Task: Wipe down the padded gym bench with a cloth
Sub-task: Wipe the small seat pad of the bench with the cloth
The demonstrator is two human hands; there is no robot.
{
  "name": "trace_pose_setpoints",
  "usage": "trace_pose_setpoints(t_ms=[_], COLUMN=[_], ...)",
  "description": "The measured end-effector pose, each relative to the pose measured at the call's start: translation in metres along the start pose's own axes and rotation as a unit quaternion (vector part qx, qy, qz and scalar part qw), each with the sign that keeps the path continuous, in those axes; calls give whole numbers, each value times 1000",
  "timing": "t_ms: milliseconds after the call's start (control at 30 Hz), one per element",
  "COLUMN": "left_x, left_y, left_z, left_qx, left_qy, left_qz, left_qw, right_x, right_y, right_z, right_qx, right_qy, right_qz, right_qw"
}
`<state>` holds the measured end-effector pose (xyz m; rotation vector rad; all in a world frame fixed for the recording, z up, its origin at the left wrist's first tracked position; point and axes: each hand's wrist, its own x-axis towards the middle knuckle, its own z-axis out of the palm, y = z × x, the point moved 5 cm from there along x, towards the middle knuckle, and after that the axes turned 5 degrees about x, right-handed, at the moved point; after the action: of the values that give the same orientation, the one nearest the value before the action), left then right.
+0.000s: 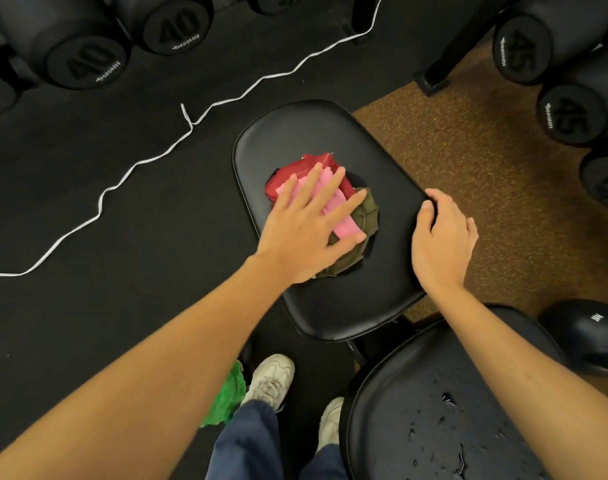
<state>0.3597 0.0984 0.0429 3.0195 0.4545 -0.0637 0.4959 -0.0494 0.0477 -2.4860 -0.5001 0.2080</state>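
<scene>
The left hand (306, 233) lies flat on a bundle of cloth (333, 206), red, pink and olive pieces bunched together, its fingers (330, 188) straight and spread over the fabric, pressing rather than gripping; the cloth sits near the middle of the seat pad (330, 140), a little toward the pad's left edge; the right hand (441, 237) holds the pad's right edge, thumb on top and the other fingers curled over the rim, which looks like a brace against the push; the step in hand appears to be the wipe across this surface, and much of the pad beyond and nearer than the cloth probably remains to be covered; to do it well, keep the palm flat so that the loose pieces travel as one bundle and none slips out from under the fingers; work in overlapping passes from the far end of the pad toward the near end, and carry each pass right to the rim, where the rounded edge may be missed; keep the bracing hand clear of the path, shifting it along the rim when the cloth nears it; the back pad (434, 410), nearer than the seat pad, shows cracked, peeling vinyl, so lighter pressure there seems wise, lest the cloth snag.
</scene>
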Motion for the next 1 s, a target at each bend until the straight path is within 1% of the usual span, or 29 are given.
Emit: trace_pose_setpoints(t_ms=[67, 200, 300, 433, 567, 633, 667, 767, 833, 900, 1000], left_x=[5, 20, 42, 76, 112, 131, 140, 157, 151, 134, 109], left_y=[-17, -55, -79, -108, -107, -93, -81, -28, 11, 35, 48], left_z=[-1, -8, -11, -13, -14, -20, -23, -21, -12, -3, 7], left_qx=[7, 10, -35, -95, -111, -93, -73, -19, -19, -42, -61], left_qy=[-4, -10, -23, -22, -19, 0, 7, -4, -8, 9, 62], left_qz=[-1, -48, -104, -194, -221, -201, -177, -67, -6, 18, 37], left_qw=[1000, 999, 994, 976, 969, 975, 982, 998, 1000, 999, 995], right_x=[-2, -4, -2, -4, -1, -1, -1, 2, 1, -1, -2], right_y=[-2, -2, 2, 2, 6, 8, 8, 11, 14, 17, 17], right_z=[0, -2, -1, 2, 5, 6, 6, 5, 4, 4, 5], right_qx=[-9, 3, 8, 4, 6, 10, 14, 39, 62, 92, 130], right_qy=[9, 4, 5, 15, 17, 16, 16, 16, 21, 37, 71], right_qz=[4, 20, 30, 29, 29, 33, 35, 43, 56, 73, 83], right_qw=[1000, 1000, 999, 999, 999, 999, 999, 998, 996, 992, 986])
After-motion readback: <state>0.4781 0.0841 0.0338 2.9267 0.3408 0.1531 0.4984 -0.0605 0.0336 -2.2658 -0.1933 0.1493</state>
